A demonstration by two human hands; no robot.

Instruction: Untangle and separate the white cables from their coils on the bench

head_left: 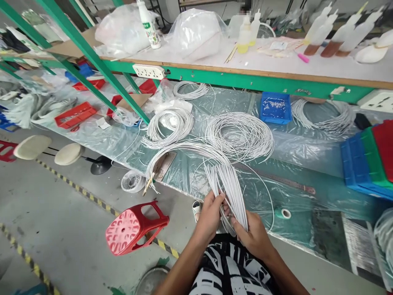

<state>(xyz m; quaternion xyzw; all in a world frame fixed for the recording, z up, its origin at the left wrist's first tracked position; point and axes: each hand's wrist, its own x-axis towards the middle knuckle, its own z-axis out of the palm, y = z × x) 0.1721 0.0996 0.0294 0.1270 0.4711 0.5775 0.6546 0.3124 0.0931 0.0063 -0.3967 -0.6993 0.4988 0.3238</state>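
A thick bundle of white wires [235, 190] rises over the table's front edge, close to my body. My left hand [212, 211] grips the strands at its left side, thumb and fingers pressed together. On the lower right part of the bundle, my right hand [250, 233] is wrapped round the wires. From the bundle the strands arch back and left across the tabletop. Behind it lie a wide loose coil of white wire [239, 135] and a smaller coil [168, 127] to its left. The lower wire ends are partly hidden by my fingers.
A steel ruler [285, 184] and a roll of green tape [283, 213] lie to the right. Stacked bins [357, 159] stand at the far right. A blue tray [275, 107] holds small parts. A red stool [135, 229] is on the floor at left. A shelf [276, 69] overhangs the back.
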